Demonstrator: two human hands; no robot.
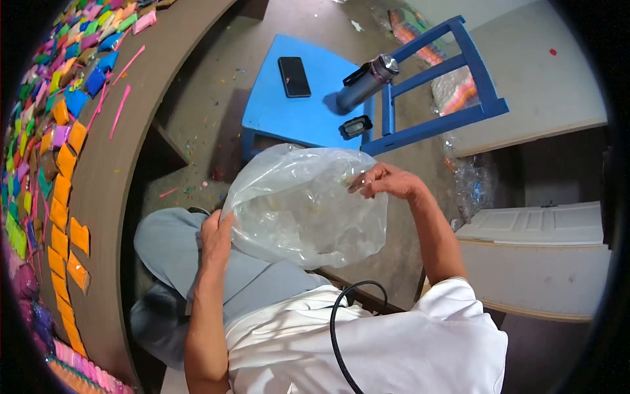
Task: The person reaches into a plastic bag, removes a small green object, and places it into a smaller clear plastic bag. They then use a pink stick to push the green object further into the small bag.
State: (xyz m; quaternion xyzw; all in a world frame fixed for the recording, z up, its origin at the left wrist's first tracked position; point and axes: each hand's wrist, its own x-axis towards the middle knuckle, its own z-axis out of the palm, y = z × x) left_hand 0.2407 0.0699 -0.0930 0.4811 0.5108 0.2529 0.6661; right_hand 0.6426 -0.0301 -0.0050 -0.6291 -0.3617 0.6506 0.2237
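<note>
Clear plastic bag (305, 203) held up in front of the body, over the lap, between both hands. Left hand (215, 238) clamped on the bag's left edge, fingers curled round a gathered fold of film. Right hand (387, 182) pinching the upper right rim, fingers (365, 184) closed narrow on the thin plastic. Bag puffed out and crinkled, seemingly empty or nearly so; contents hard to tell through the glare.

Likely very light, limp and slippery: no stiffness of its own, so prone to collapse or slide out of a loose pinch. Probably best taken at the rim or at a bunched fold, as now, with both hands apart to keep the mouth spread. Thin film, so liable to tear if pulled hard against a snag.

Far beyond the bag, a blue chair (308, 98) carrying a black phone (294, 76), a dark bottle (366, 82) lying on its side and a small black case (356, 126). On the left, a curved bench (131, 131) covered with rows of small coloured pieces (62, 190), orange ones nearest the edge. Black cable (338, 315) looping over the white shirt near the camera.
</note>
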